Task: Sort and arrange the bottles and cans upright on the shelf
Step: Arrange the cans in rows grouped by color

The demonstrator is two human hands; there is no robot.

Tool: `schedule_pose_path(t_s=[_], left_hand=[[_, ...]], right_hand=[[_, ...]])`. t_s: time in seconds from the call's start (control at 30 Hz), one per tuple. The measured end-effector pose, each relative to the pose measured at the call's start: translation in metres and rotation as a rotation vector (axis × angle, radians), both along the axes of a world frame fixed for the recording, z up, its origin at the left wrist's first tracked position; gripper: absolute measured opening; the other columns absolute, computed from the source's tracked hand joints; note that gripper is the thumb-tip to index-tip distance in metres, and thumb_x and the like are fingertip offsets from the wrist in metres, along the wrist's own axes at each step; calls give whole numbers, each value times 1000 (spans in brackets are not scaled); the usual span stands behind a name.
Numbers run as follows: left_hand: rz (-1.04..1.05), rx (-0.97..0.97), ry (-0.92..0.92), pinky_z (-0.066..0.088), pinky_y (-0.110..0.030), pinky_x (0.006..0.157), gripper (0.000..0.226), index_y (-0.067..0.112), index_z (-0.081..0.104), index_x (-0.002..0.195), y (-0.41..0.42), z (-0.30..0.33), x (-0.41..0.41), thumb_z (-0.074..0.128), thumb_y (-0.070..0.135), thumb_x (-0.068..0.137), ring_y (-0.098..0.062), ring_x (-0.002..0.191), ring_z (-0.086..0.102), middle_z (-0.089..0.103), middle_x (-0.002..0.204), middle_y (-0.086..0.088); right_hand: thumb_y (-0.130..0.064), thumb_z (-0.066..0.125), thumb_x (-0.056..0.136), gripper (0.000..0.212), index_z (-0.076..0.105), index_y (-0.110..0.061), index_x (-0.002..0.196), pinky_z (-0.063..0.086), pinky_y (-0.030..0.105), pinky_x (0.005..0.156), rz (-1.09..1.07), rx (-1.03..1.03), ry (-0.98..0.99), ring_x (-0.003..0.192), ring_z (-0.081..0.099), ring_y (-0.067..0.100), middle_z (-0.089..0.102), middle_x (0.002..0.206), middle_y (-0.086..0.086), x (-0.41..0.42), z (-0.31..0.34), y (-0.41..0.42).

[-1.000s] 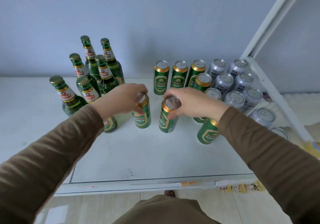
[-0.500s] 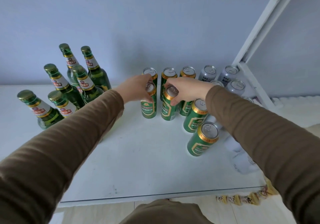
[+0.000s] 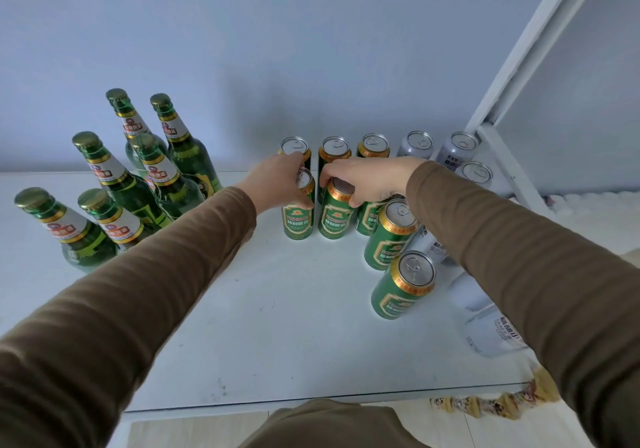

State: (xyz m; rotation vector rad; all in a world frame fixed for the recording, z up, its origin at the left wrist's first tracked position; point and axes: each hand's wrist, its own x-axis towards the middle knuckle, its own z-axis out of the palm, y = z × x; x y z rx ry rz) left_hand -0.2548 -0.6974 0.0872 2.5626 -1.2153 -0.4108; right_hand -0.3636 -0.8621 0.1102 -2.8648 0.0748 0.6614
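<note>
My left hand point(image 3: 277, 184) grips the top of an upright green can point(image 3: 298, 220) standing on the white shelf point(image 3: 259, 326). My right hand point(image 3: 370, 179) grips the top of a second green can point(image 3: 335, 219) right beside it. Both cans stand just in front of a back row of green cans point(image 3: 334, 148). Two more green cans point(image 3: 389, 236) point(image 3: 401, 286) stand to the right, nearer me. Several green glass bottles point(image 3: 145, 184) stand upright at the left. Silver cans point(image 3: 417, 144) fill the right side, partly hidden by my right sleeve.
A white slanted frame bar point(image 3: 519, 56) rises at the right edge of the shelf. The blue wall closes the back. The shelf's front edge point(image 3: 311, 404) runs below, with a patterned fringe point(image 3: 485, 406) at the lower right.
Both hands have carried their green cans from the middle of the shelf back toward the rear row, where they now stand side by side. The camera view has shifted forward.
</note>
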Motion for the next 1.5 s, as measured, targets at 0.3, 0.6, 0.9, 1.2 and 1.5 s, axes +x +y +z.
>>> schedule_pose_path(t_s=[0.3,0.6,0.9,1.2,1.5], left_hand=[[7,-1,60,49,-38,87,71,16,53,127,10,3,-1,89,34,69,-28,107,58,64,119,-5],[44,-45,75,52,-46,89,67,13,54,119,14,2,-4,90,32,66,-29,102,61,66,113,-7],[38,-47,52,51,-44,91,69,14,53,123,14,0,-5,90,34,68,-30,105,60,66,117,-7],[19,-89,28,41,-38,100,91,17,40,147,26,4,-11,88,35,71,-29,125,50,53,138,-9],[-74,-255,-116,37,-36,106,75,21,44,146,60,18,-37,79,37,81,-25,131,43,46,144,-4]], right_hand=[[-20,73,89,52,51,-27,135,45,35,76,-10,52,-51,99,51,25,45,114,0,4,-2,5],[-22,75,88,52,45,-19,130,51,45,88,-99,20,-114,102,57,27,59,121,5,4,-3,9],[-19,73,90,51,46,-15,132,46,38,77,-78,-28,-150,100,57,28,58,122,6,-2,-4,15],[-28,70,93,58,48,-26,146,35,30,100,-186,59,-281,136,44,19,48,149,-3,-29,22,11],[-30,65,96,41,57,-32,137,38,31,98,-408,117,-471,123,48,9,54,139,-9,-121,57,25]])
